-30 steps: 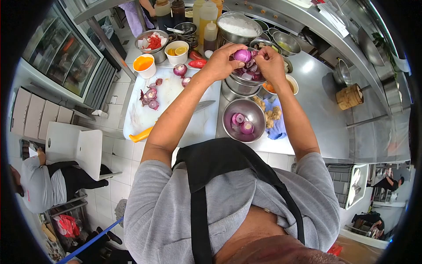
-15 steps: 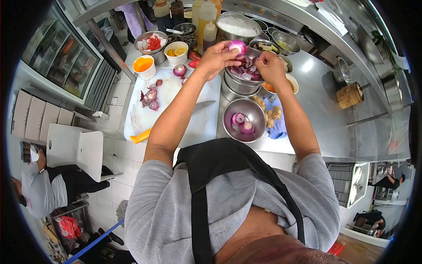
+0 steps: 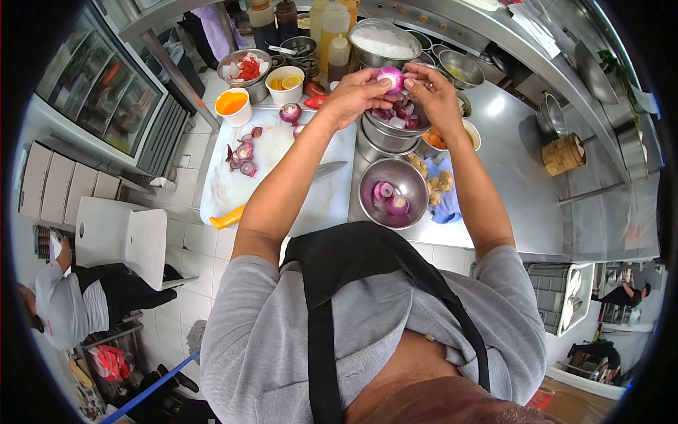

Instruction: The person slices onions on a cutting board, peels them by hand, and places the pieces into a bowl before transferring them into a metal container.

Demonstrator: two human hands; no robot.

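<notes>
My left hand (image 3: 355, 97) grips a peeled red onion (image 3: 390, 80) above a metal bowl (image 3: 393, 131) that holds onion skins (image 3: 400, 112). On the onion's other side is my right hand (image 3: 434, 92), its fingers bent against the onion; whether a bit of skin is pinched in them I cannot make out. Nearer me, a steel bowl (image 3: 376, 214) has peeled red onions (image 3: 397, 205) in it. Onion ends and peelings (image 3: 243, 157) lie on the white cutting board (image 3: 296, 212), along with an unpeeled red onion (image 3: 289, 113) and a knife with a yellow handle (image 3: 227, 217).
Ginger (image 3: 443, 181) rests on a blue cloth (image 3: 446, 205) right of the bowls. Paper tubs (image 3: 234, 113), sauce bottles (image 3: 337, 53) and a bowl of white powder (image 3: 383, 42) crowd the back. A bamboo steamer (image 3: 562, 156) stands far right. Another person (image 3: 67, 304) is at the left.
My right hand has come up from the skins in the bowl to the onion. The onion has shifted slightly right in my left hand.
</notes>
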